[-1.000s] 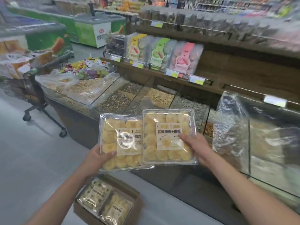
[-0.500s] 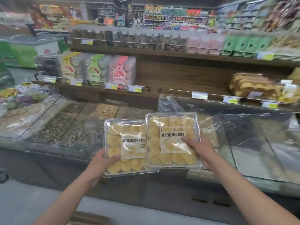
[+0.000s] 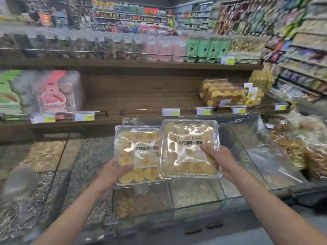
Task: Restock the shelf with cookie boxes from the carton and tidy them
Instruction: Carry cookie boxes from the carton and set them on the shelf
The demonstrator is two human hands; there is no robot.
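Clear plastic clamshell left cookie box (image 3: pixel 139 154) of pale yellow round cookies, gripped at its lower left corner by the left hand (image 3: pixel 113 171), thumb on the lid, fingers hidden behind. Matching right cookie box (image 3: pixel 190 149) gripped at its right edge by the right hand (image 3: pixel 219 158), thumb across the label. Both held side by side above the glass-topped bulk bins (image 3: pixel 85 156), just below the front rail of the brown wooden shelf (image 3: pixel 141 96), right overlapping left.

On each lid a white label with black Chinese print, "曲奇+" legible, the rest smeared by glare. Lids facing the camera, print upright, top edges toward the shelf. Both nearly square, no clear long axis.

At the shelf's right end, a stack of similar cookie boxes (image 3: pixel 221 92). Along the rail, white-and-yellow price tags (image 3: pixel 170 112), unreadable.
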